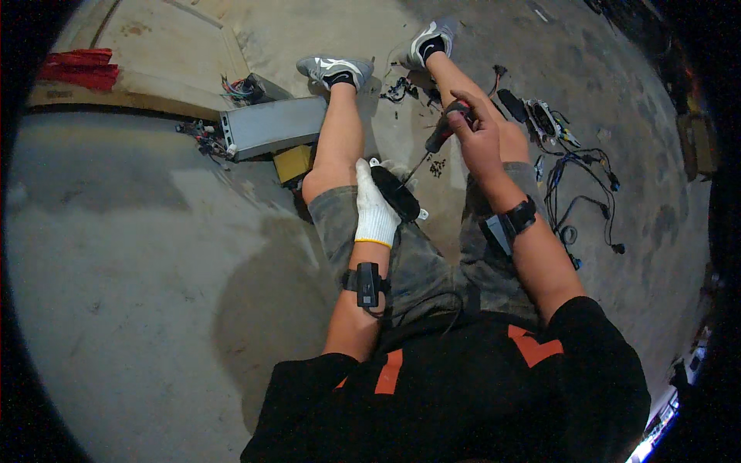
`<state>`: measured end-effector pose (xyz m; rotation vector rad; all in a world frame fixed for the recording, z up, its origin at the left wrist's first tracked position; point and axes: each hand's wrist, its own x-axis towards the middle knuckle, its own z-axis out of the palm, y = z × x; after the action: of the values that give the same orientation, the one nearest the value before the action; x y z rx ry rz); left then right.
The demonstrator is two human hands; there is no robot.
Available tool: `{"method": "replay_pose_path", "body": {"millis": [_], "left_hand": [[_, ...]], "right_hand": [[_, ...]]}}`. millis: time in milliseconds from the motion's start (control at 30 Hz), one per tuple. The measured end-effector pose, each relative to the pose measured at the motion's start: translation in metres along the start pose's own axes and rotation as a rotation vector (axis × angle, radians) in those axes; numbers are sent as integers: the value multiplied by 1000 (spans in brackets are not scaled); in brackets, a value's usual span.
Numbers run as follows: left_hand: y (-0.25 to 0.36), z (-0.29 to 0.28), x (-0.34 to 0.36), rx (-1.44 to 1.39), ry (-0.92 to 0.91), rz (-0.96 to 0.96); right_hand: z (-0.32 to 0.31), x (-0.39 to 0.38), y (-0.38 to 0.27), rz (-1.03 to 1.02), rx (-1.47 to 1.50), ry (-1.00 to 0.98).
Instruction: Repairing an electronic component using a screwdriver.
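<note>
Black plastic, by its look, forms the rounded oval part [395, 194] that is held above the lap, between the thighs. Its long axis is slanted, with twelve o'clock taken as the top of the view: one end is aimed between ten and eleven o'clock, the other between four and five. A pale tab is seen at each end. The part is clasped by the left hand [376, 202], which is covered by a white knitted glove; the palm is laid along its nine o'clock side, and some of the fingers are hidden by it.

A red-and-black screwdriver [438, 140] is gripped around its handle by the bare right hand [480, 143], at one o'clock from the part. Its long axis is slanted too, the butt toward one o'clock and the tip toward seven. The part's upper face is met by the tip; whether a screw is engaged cannot be told.

Small dark pieces [438, 167] are scattered on the floor [147, 309] at two o'clock from the part. At ten o'clock a grey metal box [270, 127] is seen, with a yellow block [293, 164] just beside it. Dark cables [583, 158] are spread at three o'clock, beyond the right leg.
</note>
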<state>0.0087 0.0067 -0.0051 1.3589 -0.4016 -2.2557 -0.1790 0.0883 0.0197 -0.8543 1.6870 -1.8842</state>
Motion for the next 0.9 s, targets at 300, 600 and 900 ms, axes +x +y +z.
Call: {"method": "replay_pose_path", "body": {"millis": [300,600,900], "left_hand": [[0,-6,5,-68,-5,-10],[5,13,-17,-108,-34,-5],[5,11,-12,-115,-17,30]], "right_hand": [[-1,-2,8,-50,89,-60],[-11,-2,2,-57,2,-51],[-6,-5,-17,5,102,-174]]}}
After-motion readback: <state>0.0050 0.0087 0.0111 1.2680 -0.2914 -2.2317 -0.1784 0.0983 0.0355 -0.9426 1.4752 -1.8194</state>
